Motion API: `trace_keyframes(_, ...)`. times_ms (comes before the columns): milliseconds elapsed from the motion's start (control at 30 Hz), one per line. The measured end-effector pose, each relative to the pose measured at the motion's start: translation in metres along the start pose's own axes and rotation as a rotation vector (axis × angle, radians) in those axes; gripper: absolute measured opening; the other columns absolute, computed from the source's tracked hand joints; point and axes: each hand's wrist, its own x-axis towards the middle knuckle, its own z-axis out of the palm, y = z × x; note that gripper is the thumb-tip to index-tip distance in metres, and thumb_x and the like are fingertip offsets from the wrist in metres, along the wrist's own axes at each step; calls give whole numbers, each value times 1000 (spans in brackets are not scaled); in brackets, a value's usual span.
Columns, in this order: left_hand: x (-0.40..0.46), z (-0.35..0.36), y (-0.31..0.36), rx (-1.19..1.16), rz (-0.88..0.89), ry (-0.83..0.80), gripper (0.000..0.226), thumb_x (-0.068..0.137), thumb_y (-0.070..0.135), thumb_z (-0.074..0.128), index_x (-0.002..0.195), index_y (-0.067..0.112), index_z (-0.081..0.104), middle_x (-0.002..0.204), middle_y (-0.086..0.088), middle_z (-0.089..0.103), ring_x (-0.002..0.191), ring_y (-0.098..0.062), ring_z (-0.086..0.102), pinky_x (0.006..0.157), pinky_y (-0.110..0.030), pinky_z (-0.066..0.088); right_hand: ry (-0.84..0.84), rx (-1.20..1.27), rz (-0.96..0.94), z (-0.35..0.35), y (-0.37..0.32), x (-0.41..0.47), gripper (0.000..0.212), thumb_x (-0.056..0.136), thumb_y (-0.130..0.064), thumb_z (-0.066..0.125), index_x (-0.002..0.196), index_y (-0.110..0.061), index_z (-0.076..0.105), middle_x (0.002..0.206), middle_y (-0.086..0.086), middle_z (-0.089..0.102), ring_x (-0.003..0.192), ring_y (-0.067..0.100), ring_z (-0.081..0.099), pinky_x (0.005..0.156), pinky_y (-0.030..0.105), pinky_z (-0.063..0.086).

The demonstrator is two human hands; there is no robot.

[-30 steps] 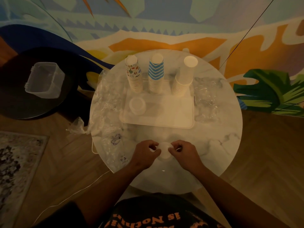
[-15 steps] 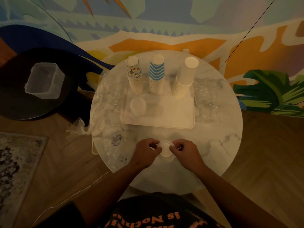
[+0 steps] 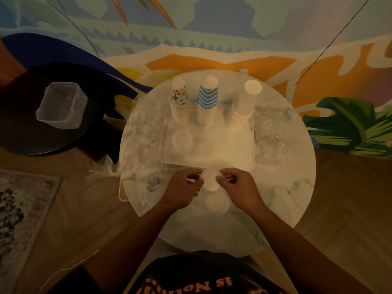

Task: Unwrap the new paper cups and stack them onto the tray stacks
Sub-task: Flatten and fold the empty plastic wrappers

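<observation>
Both sets of fingers are curled and pinch the top of a wrapped stack of white cups [image 3: 212,187] standing on the near part of the round marble table [image 3: 297,187]. The left hand [image 3: 182,187] grips from the left, the right hand [image 3: 239,187] from the right, thumbs and fingertips meeting at the stack's top edge. Just beyond the hands lies a pale tray [image 3: 233,153]. Along its far side stand three cup stacks: a patterned stack [image 3: 179,102] on the left, a blue zigzag stack [image 3: 207,100] in the middle, and a plain white stack [image 3: 241,109] leaning on the right. A short white stack [image 3: 182,141] sits at the tray's left. Crumpled clear wrap [image 3: 142,132] lies left of the tray, more wrap [image 3: 269,132] to its right. Far left, a clear plastic bin [image 3: 61,105] rests on a dark round table [image 3: 25,132].
</observation>
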Motion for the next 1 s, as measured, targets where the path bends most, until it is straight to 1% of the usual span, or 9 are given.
trace_keyframes(133,14,-20,9,-43,-3,58,31,92,10,71,123,18,69,104,0,69,78,-15,71,62,-25,61,22,33,-27,13,-24,18,23,86,-32,80,105,-24,70,87,-9,66,76,6,62,67,15,46)
trace_keyframes(300,40,-49,18,-60,7,131,28,93,10,72,121,12,70,105,-4,72,79,-12,70,60,-20,58,21,53,-63,30,-46,47,19,86,-27,80,102,-22,71,93,-13,69,81,1,64,67,8,47)
trace_keyframes(433,64,-65,23,-51,15,226,27,94,10,69,122,10,69,103,-1,71,80,-8,68,60,-18,58,-2,97,-70,45,-57,71,19,87,-16,77,105,-18,72,96,-8,71,74,5,65,77,23,55)
trace_keyframes(533,82,-67,20,-25,14,284,28,95,8,68,122,7,69,102,0,70,77,-6,68,58,-17,57,17,81,-78,58,-64,88,23,87,-12,76,110,-13,73,93,-7,69,76,7,65,78,22,53)
trace_keyframes(633,100,-68,17,-11,-6,335,29,95,8,68,123,8,70,112,-3,71,76,-8,69,60,-21,60,29,68,-69,70,-69,106,26,87,-13,76,113,-11,73,97,-2,71,79,13,68,83,29,57)
trace_keyframes(733,114,-70,12,31,-22,356,29,93,10,68,122,10,71,119,-5,70,84,-16,71,76,-37,63,17,42,-48,79,-70,122,27,87,-12,75,114,-11,73,99,-2,70,86,16,69,89,35,58)
trace_keyframes(833,127,-70,1,110,-34,344,31,92,14,67,122,12,72,122,-6,70,99,-27,71,92,-49,58,10,19,-38,86,-68,133,27,88,-12,74,115,-11,73,99,-3,69,94,17,68,94,39,56)
trace_keyframes(900,132,-68,-1,134,-49,331,30,93,15,66,122,11,71,125,-7,69,104,-28,70,97,-46,56,2,-6,-16,90,-67,137,28,88,-12,74,116,-10,73,99,-3,68,96,17,68,96,39,55)
trace_keyframes(1000,135,-68,-1,217,-41,321,29,96,15,64,124,10,70,129,-10,67,117,-23,64,103,-23,43,6,-18,-5,93,-64,142,27,89,-13,73,115,-10,74,99,-2,69,95,18,69,96,37,55)
